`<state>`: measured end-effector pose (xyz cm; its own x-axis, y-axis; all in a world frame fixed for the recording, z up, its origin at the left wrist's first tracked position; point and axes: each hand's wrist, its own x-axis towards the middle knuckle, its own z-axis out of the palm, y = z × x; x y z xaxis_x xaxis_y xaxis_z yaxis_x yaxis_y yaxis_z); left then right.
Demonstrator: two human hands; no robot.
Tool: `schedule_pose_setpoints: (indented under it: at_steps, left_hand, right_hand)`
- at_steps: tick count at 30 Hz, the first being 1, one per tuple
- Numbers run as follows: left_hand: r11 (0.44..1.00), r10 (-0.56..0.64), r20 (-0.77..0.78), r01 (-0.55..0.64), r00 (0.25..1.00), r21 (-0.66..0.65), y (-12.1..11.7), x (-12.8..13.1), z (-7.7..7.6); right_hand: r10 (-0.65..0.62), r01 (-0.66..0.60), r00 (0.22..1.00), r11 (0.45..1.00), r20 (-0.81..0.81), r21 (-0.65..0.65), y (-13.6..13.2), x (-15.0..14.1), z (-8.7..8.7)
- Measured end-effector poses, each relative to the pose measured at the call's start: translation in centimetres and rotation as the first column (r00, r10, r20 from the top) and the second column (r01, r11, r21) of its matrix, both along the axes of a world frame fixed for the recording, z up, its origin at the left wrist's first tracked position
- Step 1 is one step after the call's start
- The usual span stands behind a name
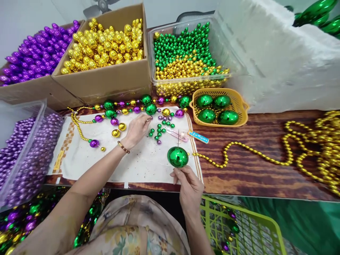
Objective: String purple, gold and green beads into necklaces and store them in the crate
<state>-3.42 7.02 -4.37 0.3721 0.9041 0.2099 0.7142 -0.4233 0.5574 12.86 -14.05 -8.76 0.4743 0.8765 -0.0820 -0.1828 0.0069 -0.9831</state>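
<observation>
My right hand (189,187) pinches a needle with a large green ball (177,157) threaded on it, held just above the white cloth (138,159). A strand of small gold beads (239,150) trails from the ball to the right across the wooden table. My left hand (136,130) rests on the cloth with its fingers closed in a pinch near small loose green and purple beads (160,129); what it pinches is too small to name. A strung row of green, purple and gold balls (127,108) lies along the cloth's far edge.
Cardboard boxes of purple beads (34,53) and gold beads (106,42) stand at the back, next to a clear tub of green and gold beads (186,60). A yellow basket (240,106) holds green balls. A clear bin of purple beads (23,152) sits left. A green crate (239,226) sits below.
</observation>
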Motion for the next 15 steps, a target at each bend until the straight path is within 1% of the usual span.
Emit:
schedule_pose_setpoints:
  at_steps: [2, 5, 8, 10, 12, 13, 14, 15]
  left_hand:
    - [1.0, 0.027, -0.152, -0.025, 0.988, 0.017, 1.0, 0.5, -0.3]
    - [0.999, 0.051, -0.312, -0.049, 0.949, 0.012, 1.2, 1.4, -0.6]
    - [0.997, 0.077, -0.407, -0.069, 0.91, 0.034, 1.1, 2.2, -0.9]
    - [0.996, 0.086, -0.422, -0.076, 0.903, 0.042, 1.1, 2.4, -1.1]
    - [0.996, 0.085, -0.362, -0.08, 0.928, 0.029, 1.1, 2.4, -1.1]
    - [0.996, 0.085, -0.285, -0.084, 0.955, 0.013, 1.1, 2.2, -1.0]
    - [0.996, 0.08, -0.167, -0.085, 0.983, -0.023, 1.1, 2.0, -0.9]
    - [0.993, 0.076, -0.006, -0.076, 0.997, -0.088, 0.9, 1.7, -0.7]
  right_hand:
    - [0.001, -0.001, 1.0, 1.0, 0.015, 0.01, -0.1, 0.0, -0.3]
    - [0.012, -0.012, 0.999, 1.0, 0.033, 0.007, -0.1, -0.1, -0.5]
    - [0.024, -0.025, 0.998, 1.0, 0.052, 0.006, -0.1, -0.1, -0.6]
    - [0.035, -0.036, 0.997, 0.999, 0.074, 0.008, -0.1, -0.1, -0.6]
    - [0.043, -0.045, 0.995, 0.999, 0.094, 0.011, -0.1, 0.0, -0.6]
    - [0.046, -0.048, 0.994, 0.999, 0.103, 0.015, -0.2, 0.0, -0.6]
    - [0.05, -0.052, 0.992, 0.998, 0.113, 0.02, -0.2, -0.1, -0.5]
    - [0.056, -0.06, 0.991, 0.998, 0.125, 0.027, -0.2, -0.1, -0.5]
